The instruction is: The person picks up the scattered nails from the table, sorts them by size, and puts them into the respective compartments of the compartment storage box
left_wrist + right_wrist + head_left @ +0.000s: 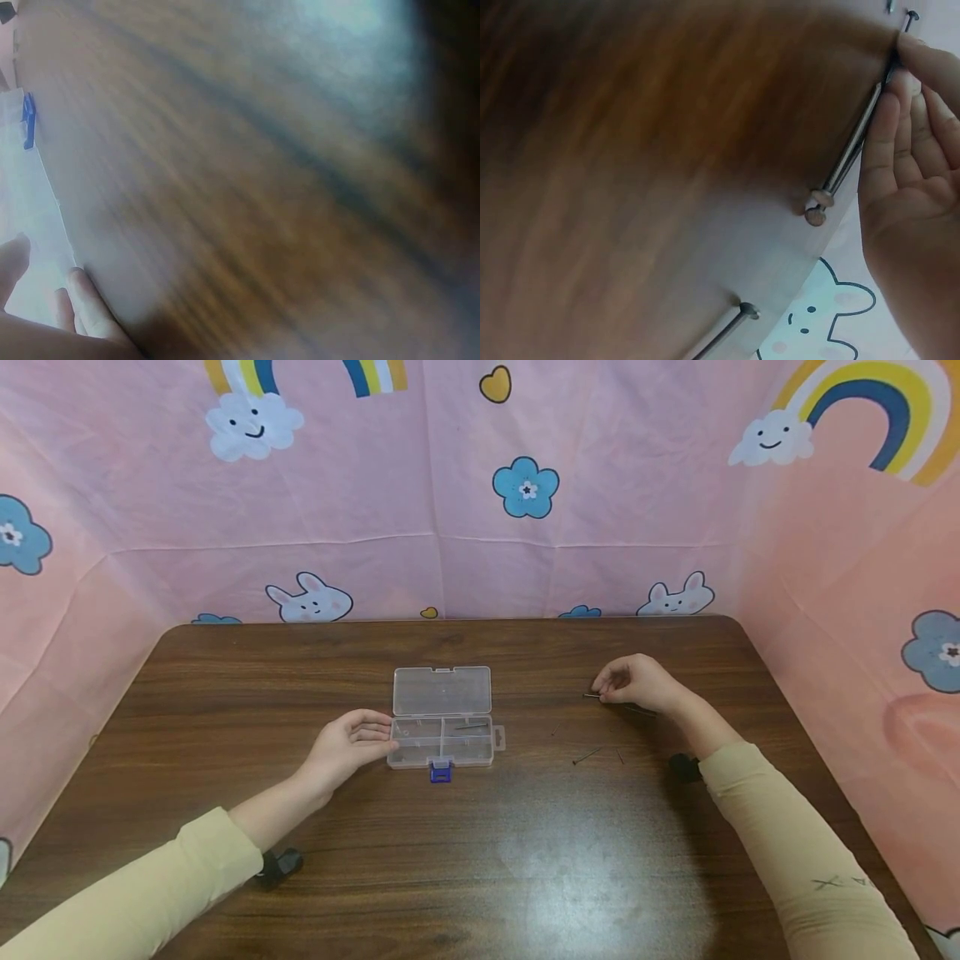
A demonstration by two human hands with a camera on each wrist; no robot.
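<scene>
Nearest, at lower left, a pale yellow cloth sleeve (135, 893) leads to the left hand (341, 752). Its fingers, relaxed and nearly straight, rest against the left end of a clear plastic compartment case (408, 765), I would judge to steady so light a part. The case lies at mid-table, its flat translucent lid (442, 692) tipped back, leaving the compartments accessible; at least one thin dark nail (470, 726) lies in the rear right one. A glossy blue latch (440, 773) projects at the front. To the right, slim loose nails (587, 756) lie apart on the dark brown wood-grain tabletop (465, 860). Farther right, the right hand (637, 683) pinches a straight, round-headed metal nail (592, 696), head exposed, likely because a narrow, smooth shank suits a fingertip hold. A matching sleeve (787, 852) covers that forearm.
</scene>
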